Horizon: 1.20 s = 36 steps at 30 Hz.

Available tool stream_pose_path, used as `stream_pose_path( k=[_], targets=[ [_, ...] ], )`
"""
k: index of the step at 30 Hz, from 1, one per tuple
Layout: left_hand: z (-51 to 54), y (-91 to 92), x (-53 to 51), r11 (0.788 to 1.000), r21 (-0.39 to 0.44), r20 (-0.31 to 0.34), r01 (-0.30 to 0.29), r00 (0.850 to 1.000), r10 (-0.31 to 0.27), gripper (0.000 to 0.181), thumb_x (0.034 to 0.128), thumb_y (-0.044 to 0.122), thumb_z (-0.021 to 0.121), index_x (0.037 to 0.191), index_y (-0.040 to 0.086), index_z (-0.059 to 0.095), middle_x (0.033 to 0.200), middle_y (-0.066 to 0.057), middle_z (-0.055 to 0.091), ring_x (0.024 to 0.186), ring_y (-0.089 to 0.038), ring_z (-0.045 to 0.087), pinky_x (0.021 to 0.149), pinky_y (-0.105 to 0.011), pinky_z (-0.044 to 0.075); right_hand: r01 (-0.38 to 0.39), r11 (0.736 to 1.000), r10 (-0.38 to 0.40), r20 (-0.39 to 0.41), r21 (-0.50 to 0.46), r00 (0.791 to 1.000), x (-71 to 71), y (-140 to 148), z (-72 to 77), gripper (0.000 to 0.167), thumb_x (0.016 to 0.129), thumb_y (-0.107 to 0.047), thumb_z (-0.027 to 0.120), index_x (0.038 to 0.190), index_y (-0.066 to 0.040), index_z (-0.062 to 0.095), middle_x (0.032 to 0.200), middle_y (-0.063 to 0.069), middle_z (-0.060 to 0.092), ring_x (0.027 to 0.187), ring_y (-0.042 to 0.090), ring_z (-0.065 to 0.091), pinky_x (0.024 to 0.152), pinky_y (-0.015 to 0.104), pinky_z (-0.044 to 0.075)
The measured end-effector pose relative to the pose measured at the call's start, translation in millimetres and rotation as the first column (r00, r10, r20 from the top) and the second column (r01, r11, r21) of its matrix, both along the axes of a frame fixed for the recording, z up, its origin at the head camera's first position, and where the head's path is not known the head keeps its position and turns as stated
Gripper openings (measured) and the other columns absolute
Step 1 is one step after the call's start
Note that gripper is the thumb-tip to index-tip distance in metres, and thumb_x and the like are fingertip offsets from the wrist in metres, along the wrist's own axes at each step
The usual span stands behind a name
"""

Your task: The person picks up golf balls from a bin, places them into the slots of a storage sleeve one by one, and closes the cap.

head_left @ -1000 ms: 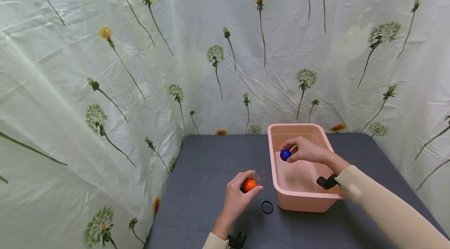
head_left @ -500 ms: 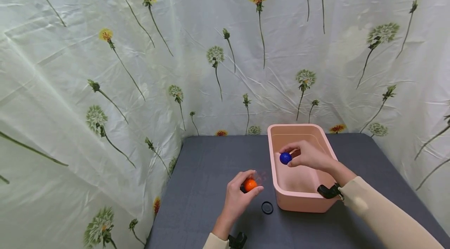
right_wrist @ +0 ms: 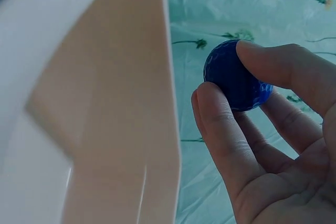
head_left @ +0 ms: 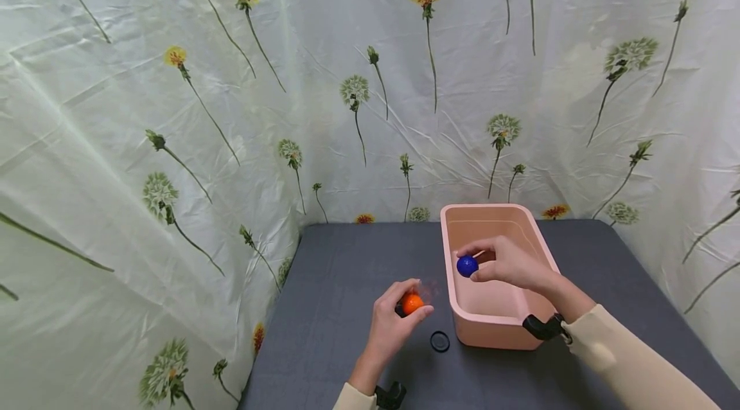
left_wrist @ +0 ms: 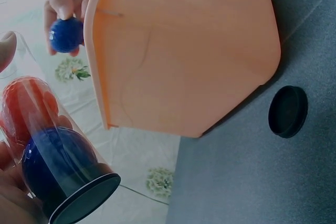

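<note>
Blue was the ball (head_left: 467, 266) your right hand (head_left: 509, 262) pinched above the pink bin (head_left: 497, 335); at left, your left hand (head_left: 390, 317) held a clear tube (left_wrist: 79, 153) with 2 balls (left_wrist: 29, 108).

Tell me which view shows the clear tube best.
Left wrist view: it shows the clear tube close up, an orange ball and blue ball inside, a dark cap on one end. The head view shows it small, partly behind the left hand; I can't make it out in the right wrist view.
</note>
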<state>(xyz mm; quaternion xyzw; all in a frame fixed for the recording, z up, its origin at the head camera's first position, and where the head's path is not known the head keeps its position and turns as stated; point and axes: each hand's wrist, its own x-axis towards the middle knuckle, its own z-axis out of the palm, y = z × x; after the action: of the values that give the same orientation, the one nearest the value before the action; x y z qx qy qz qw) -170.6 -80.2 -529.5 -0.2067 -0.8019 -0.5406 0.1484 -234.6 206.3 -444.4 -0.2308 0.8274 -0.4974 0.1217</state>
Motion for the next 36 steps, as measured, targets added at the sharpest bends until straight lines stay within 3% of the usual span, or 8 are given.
stream_pose_path(
  k=[6,16,21,27,36],
  targets=[
    [-1.8,-0.8,1.3,1.0,0.001,0.013,0.004,1.0,-0.004,0.046,0.0849,0.039,0.081,0.127,0.026,0.066,0.107,-0.001,0.066,0.093,-0.012,0.062,0.08,-0.029,0.057,-0.043,0.998,0.043,-0.022,-0.035,0.999,11.1,-9,1.0,0.044,0.086,-0.014,0.08,0.127,-0.005,0.067,0.12,0.01,0.067,0.104,0.031,0.066,0.077,0.033,0.059],
    [-2.2,-1.9,1.9,1.0,-0.011,0.016,0.009,1.0,-0.009,0.046,0.0844,0.03,0.083,0.127,0.028,0.066,0.108,0.001,0.067,0.095,-0.011,0.062,0.082,-0.028,0.057,-0.082,0.995,0.081,-0.015,-0.051,0.997,28.0,-28,2.0,0.036,0.086,-0.016,0.081,0.121,-0.017,0.07,0.122,0.007,0.067,0.107,0.031,0.065,0.083,0.028,0.056],
    [-2.4,-2.9,1.7,1.0,-0.014,-0.002,0.012,1.0,-0.012,0.046,0.085,0.035,0.082,0.127,0.027,0.066,0.108,-0.002,0.067,0.095,-0.011,0.062,0.082,-0.029,0.057,-0.07,0.995,0.071,0.01,-0.076,0.997,31.7,-36,1.7,0.038,0.086,-0.014,0.082,0.121,-0.015,0.07,0.121,0.009,0.066,0.105,0.031,0.065,0.082,0.03,0.057],
    [-3.8,-4.8,1.7,0.999,-0.032,-0.034,0.007,0.999,-0.008,0.046,0.0834,0.028,0.084,0.126,0.025,0.067,0.106,0.003,0.066,0.092,-0.011,0.062,0.08,-0.029,0.057,-0.061,0.996,0.061,-0.016,-0.071,0.998,33.2,-43,0.8,0.039,0.085,-0.017,0.083,0.121,-0.016,0.069,0.12,0.007,0.066,0.103,0.028,0.066,0.083,0.03,0.057],
    [-6.2,-5.5,2.8,0.998,-0.063,-0.004,0.008,1.0,-0.008,0.046,0.0843,0.045,0.08,0.126,0.03,0.066,0.109,-0.001,0.068,0.095,-0.01,0.062,0.083,-0.028,0.056,-0.091,0.99,0.09,-0.018,-0.112,0.996,34.6,-49,-1.8,0.037,0.087,-0.017,0.081,0.122,-0.014,0.069,0.119,0.008,0.064,0.105,0.027,0.066,0.084,0.031,0.057]
  ],
)
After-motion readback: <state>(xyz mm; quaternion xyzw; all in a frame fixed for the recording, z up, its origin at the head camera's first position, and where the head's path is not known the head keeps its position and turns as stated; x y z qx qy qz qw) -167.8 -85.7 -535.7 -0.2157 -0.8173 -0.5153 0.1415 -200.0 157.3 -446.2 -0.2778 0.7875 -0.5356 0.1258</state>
